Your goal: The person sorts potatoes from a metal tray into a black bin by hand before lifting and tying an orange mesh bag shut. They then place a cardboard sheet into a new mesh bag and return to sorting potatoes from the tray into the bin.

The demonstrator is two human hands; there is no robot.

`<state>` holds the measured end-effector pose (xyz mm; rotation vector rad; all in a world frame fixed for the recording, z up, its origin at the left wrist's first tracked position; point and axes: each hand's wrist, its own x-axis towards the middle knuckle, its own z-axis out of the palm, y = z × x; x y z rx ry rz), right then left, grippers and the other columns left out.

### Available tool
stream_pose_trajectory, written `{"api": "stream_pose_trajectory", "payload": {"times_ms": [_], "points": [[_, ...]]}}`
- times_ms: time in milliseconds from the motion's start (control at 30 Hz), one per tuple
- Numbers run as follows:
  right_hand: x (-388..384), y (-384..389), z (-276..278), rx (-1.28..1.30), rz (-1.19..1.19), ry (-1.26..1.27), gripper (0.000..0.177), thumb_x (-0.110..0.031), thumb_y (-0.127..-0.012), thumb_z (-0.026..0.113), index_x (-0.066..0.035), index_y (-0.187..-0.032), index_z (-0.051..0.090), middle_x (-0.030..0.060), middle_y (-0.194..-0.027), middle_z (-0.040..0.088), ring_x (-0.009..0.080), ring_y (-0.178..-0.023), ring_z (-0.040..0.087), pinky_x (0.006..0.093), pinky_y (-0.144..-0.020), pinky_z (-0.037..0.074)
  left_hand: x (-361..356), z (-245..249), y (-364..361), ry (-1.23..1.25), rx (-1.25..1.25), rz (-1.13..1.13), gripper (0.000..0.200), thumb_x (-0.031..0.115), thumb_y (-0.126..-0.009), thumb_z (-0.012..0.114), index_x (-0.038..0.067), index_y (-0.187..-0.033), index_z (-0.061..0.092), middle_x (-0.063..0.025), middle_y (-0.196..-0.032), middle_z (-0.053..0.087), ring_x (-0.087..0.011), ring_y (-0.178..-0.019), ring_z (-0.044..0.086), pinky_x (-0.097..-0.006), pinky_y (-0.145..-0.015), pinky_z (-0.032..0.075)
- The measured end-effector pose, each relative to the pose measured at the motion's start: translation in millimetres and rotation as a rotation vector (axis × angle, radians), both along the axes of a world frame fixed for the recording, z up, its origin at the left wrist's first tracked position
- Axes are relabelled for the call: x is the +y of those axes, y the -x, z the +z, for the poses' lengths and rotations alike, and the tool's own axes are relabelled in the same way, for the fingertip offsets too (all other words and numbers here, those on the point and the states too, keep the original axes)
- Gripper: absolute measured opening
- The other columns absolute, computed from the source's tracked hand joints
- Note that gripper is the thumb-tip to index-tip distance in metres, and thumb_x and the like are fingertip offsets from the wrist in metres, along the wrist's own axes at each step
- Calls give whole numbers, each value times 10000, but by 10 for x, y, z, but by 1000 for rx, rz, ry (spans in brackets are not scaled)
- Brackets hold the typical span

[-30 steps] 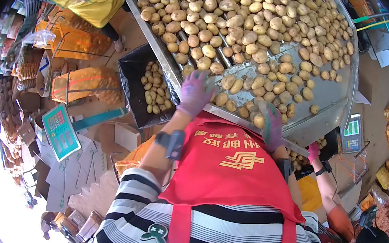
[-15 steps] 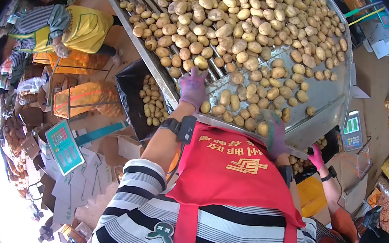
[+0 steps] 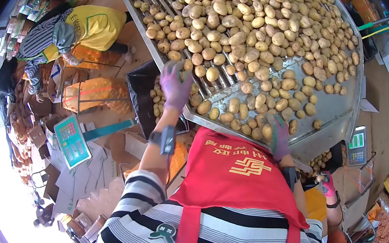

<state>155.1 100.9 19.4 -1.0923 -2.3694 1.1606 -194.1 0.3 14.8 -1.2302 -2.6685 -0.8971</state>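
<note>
My left hand, in a purple-pink glove, is over the left rail of the metal sorting table. Its fingers are spread and raised beside several potatoes on the metal rods; nothing shows in its grip. At the table's front lip is my right hand, gloved in pink and green, fingers stretched out beside the potatoes gathered there. A large heap of potatoes covers the upper part of the table.
A black-lined crate with potatoes stands below the left rail. Digital scales stand at left and right. A co-worker in a yellow vest bends over orange net bags. Another person's pink-gloved hand is at right.
My left hand has moved left from the rods to the rail. My right hand stays by the front lip. The whole view has shifted, and the phone at lower right is out of sight.
</note>
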Motion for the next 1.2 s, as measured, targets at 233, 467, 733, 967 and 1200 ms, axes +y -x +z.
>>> {"api": "stream_pose_trajectory", "payload": {"times_ms": [233, 467, 733, 967, 1200], "points": [[-10, -128, -252, -155, 66, -453, 295, -107, -928, 513, -16, -1203, 569, 138, -1185, 579, 299, -1058, 570, 371, -895, 471, 697, -175, -584, 499, -116, 102, 711, 402, -807, 645, 189, -1423, 359, -295, -1404, 333, -430, -1303, 351, -471, -1056, 339], [-94, -92, -110, 251, -192, 423, 266, -142, -950, 503, -1, -1153, 603, 144, -1115, 614, 264, -1030, 582, 343, -883, 452, 121, -509, -751, 249, -344, -373, 441, 287, -799, 647, 128, -1201, 555, -198, -1286, 460, -367, -1139, 483, -465, -961, 415], [-69, 17, 1, 138, -111, 158, 242, -172, -960, 502, -29, -1109, 628, 125, -1035, 635, 227, -947, 604, 315, -848, 456, 659, -298, -631, 421, -24, -142, 658, 323, -772, 679, 46, -1320, 440, -179, -1234, 491, -376, -1113, 498, -435, -940, 428], [-63, -117, -143, 99, -121, 146, 246, -162, -934, 531, -71, -1140, 629, 134, -1094, 613, 255, -1024, 581, 330, -881, 443, 491, -433, -768, 438, -244, -370, 758, 391, -815, 661, -13, -1369, 336, -249, -1242, 467, -405, -1136, 494, -434, -976, 417], [-114, -75, -158, 48, -97, 16, 322, -136, -911, 555, -45, -1220, 576, 136, -1183, 572, 243, -1079, 553, 332, -946, 425, 555, -276, -628, -215, -1645, -237, 409, 335, -995, 402, 33, -1232, 539, -108, -1100, 615, -180, -936, 612, -294, -795, 514]]}}
